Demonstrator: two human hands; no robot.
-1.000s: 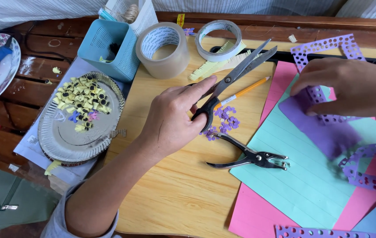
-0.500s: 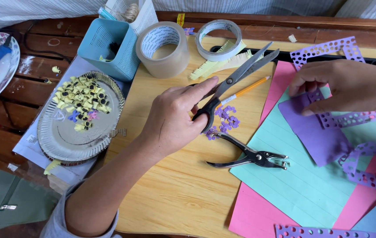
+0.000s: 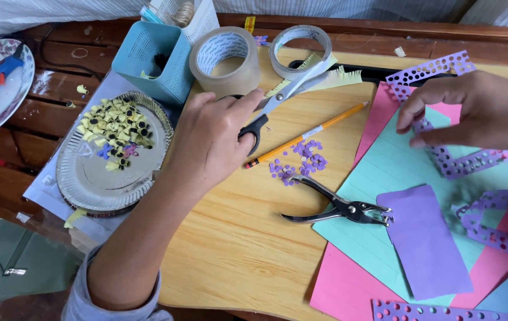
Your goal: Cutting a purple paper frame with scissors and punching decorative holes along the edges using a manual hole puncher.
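You are closing your left hand [image 3: 218, 139] around the black-handled steel scissors [image 3: 284, 98] near the wooden board's [image 3: 236, 249] far edge, your right hand [image 3: 474, 110] pinching the punched purple paper strip [image 3: 462, 163]; cutting likely needs strip fed between blades.

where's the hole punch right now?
In the head view the hole punch lies on the wooden board, centre-right, its jaws resting on the teal paper. It sits just below the purple punched bits and pencil, untouched by either hand.

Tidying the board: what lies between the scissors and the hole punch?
Head view: a yellow pencil and small purple paper cutouts lie between scissors and hole punch.
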